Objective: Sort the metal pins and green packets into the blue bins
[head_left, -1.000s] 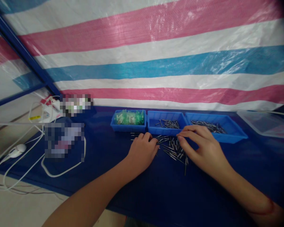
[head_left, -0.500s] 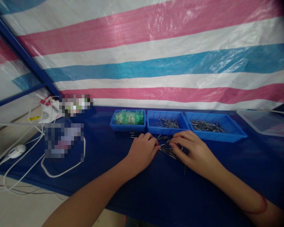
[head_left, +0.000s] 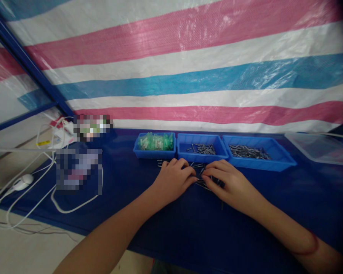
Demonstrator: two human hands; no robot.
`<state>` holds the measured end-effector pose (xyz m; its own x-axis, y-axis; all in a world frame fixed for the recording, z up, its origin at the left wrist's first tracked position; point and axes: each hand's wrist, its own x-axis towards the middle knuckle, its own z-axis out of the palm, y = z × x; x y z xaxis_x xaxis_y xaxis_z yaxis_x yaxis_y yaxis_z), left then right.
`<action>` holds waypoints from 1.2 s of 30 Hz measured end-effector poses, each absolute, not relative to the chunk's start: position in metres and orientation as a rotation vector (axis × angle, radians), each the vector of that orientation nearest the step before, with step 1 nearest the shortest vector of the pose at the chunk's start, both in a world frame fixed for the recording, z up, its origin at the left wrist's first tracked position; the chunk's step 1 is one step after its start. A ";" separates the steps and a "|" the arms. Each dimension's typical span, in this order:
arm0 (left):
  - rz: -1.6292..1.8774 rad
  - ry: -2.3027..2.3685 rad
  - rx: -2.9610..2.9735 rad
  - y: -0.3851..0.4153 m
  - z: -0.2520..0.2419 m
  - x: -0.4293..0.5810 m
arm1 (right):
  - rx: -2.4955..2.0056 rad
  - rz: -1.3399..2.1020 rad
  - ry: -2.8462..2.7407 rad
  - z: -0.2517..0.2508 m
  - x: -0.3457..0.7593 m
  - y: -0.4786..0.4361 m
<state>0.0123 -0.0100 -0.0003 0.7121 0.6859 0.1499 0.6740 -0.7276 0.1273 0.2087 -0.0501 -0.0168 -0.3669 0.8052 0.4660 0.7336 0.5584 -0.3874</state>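
Observation:
My left hand and my right hand meet over a loose pile of thin metal rods on the dark blue table. Thumb and forefinger of each hand are pinched together, fingertips almost touching. A small thin metal rod appears to be between them, though the fingers cover most of it. More rods poke out behind the left fingers and under the right palm. Just behind my hands stand a middle blue bin of short metal pins and a right blue bin of dark metal rods.
A left blue bin holds green plastic packets. At the right lies a clear plastic lid or tray. White cables and a white plug-like piece lie at the left. A striped plastic sheet hangs behind.
My fingertips have come closer together: the left hand has shifted slightly right, the right hand slightly left. The bins stay where they were.

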 end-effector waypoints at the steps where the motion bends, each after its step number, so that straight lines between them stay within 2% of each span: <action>1: 0.269 1.100 2.843 -0.010 0.001 0.012 | -1.227 0.156 -2.173 -0.016 0.208 -0.051; 15: 0.256 1.085 2.850 -0.010 -0.004 0.015 | -1.221 0.130 -2.206 -0.015 0.206 -0.051; 19: 0.350 1.044 2.806 -0.010 -0.002 0.017 | -1.221 0.180 -2.195 -0.015 0.205 -0.052; 28: 0.695 0.886 2.207 -0.007 0.000 0.019 | -1.328 0.528 -1.832 -0.016 0.209 -0.053; 36: 0.886 0.972 1.860 -0.012 -0.005 0.024 | -1.362 0.702 -1.641 -0.015 0.210 -0.051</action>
